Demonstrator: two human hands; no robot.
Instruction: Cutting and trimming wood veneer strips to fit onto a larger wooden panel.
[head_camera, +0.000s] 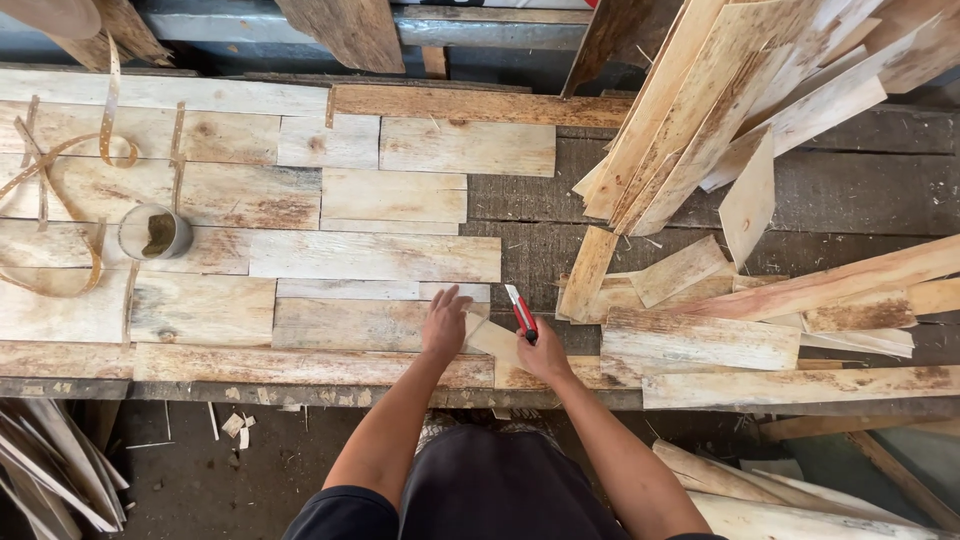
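Note:
My left hand (445, 322) lies flat with its fingers spread on a thin pale veneer piece (490, 338) at the near edge of the dark workbench (850, 190). My right hand (543, 352) grips a red utility knife (521, 312), its blade pointing away from me just right of that piece. To the left, many veneer strips are laid edge to edge into a patchwork sheet (260, 250).
A heap of loose veneer offcuts (720, 110) covers the bench's right side. A small round tin (155, 232) stands on the sheet at the left among curled brown tape strips (60, 170). Scrap wood lies on the floor (760, 490) below.

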